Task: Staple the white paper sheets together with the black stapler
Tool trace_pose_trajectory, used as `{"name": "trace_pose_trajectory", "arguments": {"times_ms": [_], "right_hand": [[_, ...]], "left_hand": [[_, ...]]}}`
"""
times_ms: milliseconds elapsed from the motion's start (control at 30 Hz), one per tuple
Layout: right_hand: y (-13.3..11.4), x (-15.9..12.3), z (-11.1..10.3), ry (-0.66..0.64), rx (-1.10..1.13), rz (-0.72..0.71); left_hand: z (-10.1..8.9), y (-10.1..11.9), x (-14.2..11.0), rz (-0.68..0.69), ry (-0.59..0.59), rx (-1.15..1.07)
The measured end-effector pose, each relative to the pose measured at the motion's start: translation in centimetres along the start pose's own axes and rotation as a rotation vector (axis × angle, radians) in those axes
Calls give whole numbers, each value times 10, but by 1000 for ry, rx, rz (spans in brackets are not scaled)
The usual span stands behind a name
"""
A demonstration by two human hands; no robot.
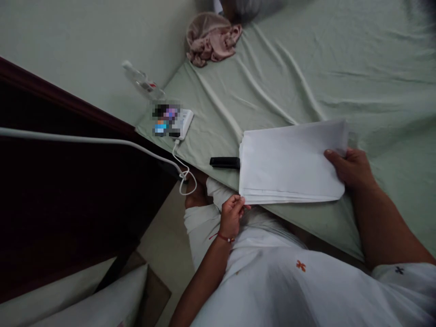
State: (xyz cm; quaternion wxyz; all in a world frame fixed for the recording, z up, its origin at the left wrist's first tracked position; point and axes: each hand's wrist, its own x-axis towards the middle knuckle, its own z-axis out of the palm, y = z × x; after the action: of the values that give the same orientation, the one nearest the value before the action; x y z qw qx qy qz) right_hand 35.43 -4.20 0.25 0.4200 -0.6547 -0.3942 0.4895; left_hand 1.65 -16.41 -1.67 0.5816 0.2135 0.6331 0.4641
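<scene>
The paper stack (286, 161) appears light, limp and slippery (edges uneven), best held thus: left hand (232, 213) pinching its eight-o'clock corner, right hand (356, 168) gripping three o'clock.

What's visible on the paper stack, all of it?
The stack of white paper is plain and unmarked on top, its sheets slightly fanned along the near edge. It lies over the bed's edge, overlapping one end of a black object. The left hand pinches a near corner; the right hand grips the opposite end.
</scene>
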Motion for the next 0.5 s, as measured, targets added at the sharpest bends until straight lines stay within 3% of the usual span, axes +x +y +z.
{"name": "trace_pose_trajectory", "arguments": {"times_ms": [333, 500], "right_hand": [[-5, -3, 0, -34, 37, 34], [-4, -1, -1, -43, -1, 12]], "left_hand": [[2, -2, 5, 51, 63, -91], [2, -1, 9, 85, 92, -16]]}}
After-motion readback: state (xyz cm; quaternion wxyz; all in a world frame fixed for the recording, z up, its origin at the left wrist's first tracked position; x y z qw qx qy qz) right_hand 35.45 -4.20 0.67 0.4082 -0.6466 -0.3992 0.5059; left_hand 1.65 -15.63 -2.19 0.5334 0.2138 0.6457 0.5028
